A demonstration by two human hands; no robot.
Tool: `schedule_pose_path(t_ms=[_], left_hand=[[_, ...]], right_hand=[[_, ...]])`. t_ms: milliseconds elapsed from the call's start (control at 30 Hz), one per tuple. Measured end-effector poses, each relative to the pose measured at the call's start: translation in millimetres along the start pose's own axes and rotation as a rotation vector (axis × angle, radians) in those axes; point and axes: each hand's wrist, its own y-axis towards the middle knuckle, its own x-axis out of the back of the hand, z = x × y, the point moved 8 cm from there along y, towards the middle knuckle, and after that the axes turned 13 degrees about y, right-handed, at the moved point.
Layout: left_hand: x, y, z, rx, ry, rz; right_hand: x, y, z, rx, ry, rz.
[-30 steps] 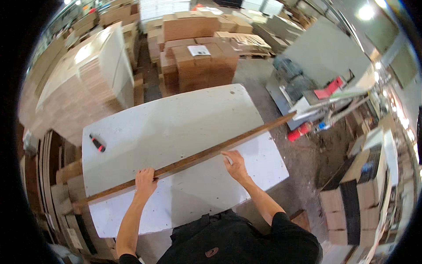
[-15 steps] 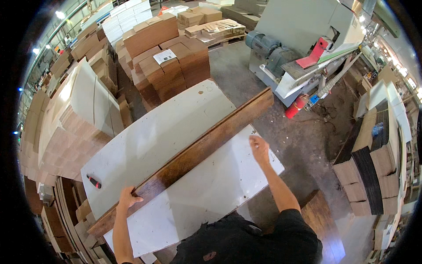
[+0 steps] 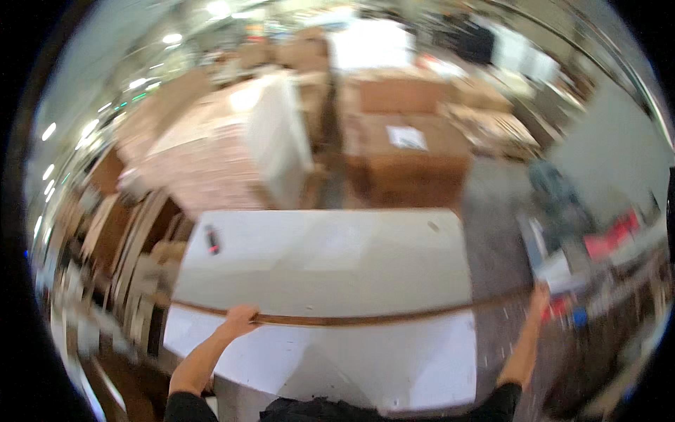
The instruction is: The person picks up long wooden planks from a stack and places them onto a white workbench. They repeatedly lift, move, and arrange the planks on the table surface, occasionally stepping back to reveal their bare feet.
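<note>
Fingers of the left hand (image 3: 241,321) are closed on a long brown board (image 3: 358,321), left of its middle. The right hand (image 3: 540,301) stretches out at the board's right end, beyond the edge of the white surface (image 3: 323,246); blur hides whether its fingers clasp the wood or only touch it. The board lies crosswise over the surface, showing as a thin strip, its right end jutting past the side. Near the far left corner lies a black-and-red tool (image 3: 212,240). Behind stands a brown stack (image 3: 415,172) bearing a white sheet (image 3: 406,138).
</note>
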Motion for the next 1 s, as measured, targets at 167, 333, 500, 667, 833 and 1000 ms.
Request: schedule_pose_path(t_ms=[167,333,500,667,833,1000], left_hand=[[5,8,-4,-0.109,0.048,-0.018],[12,-16,0,-0.096,0.133,-0.06],[-5,-30,21,-0.106,0.136,0.041],[-15,-55,36,-0.2,0.13,0.046],[-22,-69,47,-0.188,0.114,0.075],[-17,-72,47,-0.147,0.11,0.007]], right_hand=[[3,20,-48,-0.037,0.079,-0.062],[-4,-29,3,0.112,-0.071,-0.232],[20,-113,64,0.305,-0.111,-0.426],[34,-203,108,0.384,-0.155,-0.513],[26,-241,120,0.318,-0.246,-0.482],[27,-252,126,0.279,-0.311,-0.469]])
